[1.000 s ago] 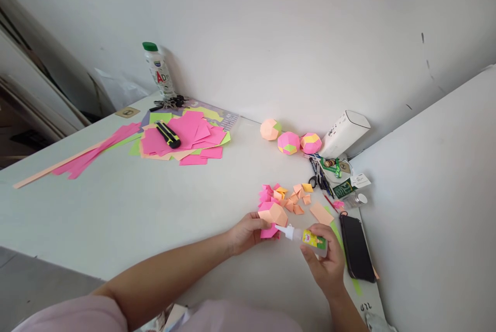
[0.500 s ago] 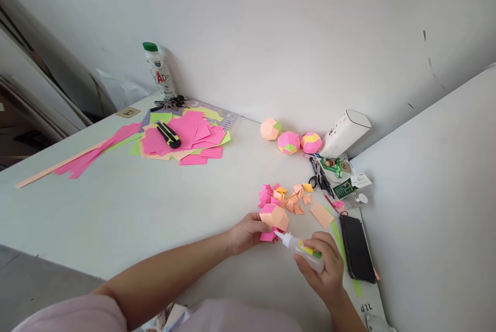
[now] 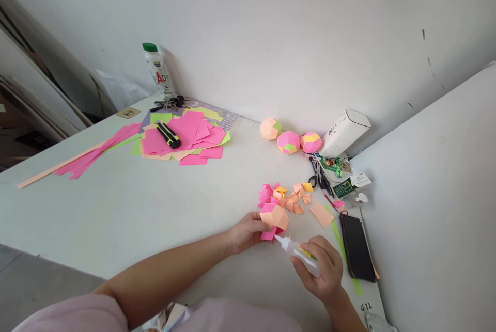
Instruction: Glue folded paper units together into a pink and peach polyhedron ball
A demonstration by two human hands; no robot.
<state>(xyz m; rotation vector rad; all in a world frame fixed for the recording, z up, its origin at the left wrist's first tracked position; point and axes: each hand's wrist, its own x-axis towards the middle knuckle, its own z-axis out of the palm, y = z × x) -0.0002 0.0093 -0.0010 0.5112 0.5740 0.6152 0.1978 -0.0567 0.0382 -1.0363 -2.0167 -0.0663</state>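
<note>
My left hand (image 3: 250, 232) grips a folded paper ball (image 3: 276, 216) in peach and pink, with a pink flap (image 3: 268, 234) sticking out at its lower side. Closed around a clear glue bottle (image 3: 304, 256) with a white nozzle is my right hand (image 3: 322, 268). The nozzle's tip points left and meets or nearly meets the edge of the pink flap; I cannot tell whether they touch. Just beyond the ball lie small folded pink pieces (image 3: 265, 195) and peach pieces (image 3: 294, 201). The left fingertips are partly hidden behind the ball.
Three finished-looking paper balls (image 3: 289, 142) sit by the wall, beside a white box (image 3: 346, 133). Scissors (image 3: 316, 177), a small jar (image 3: 356, 200) and a black phone (image 3: 357, 247) line the right edge. Leftward, a utility knife (image 3: 168, 135) rests on pink sheets (image 3: 189, 128); behind stands a white bottle (image 3: 159, 71).
The glue bottle in my right hand has shifted slightly down, its nozzle now lower along the pink flap. My left hand and the ball have barely moved.
</note>
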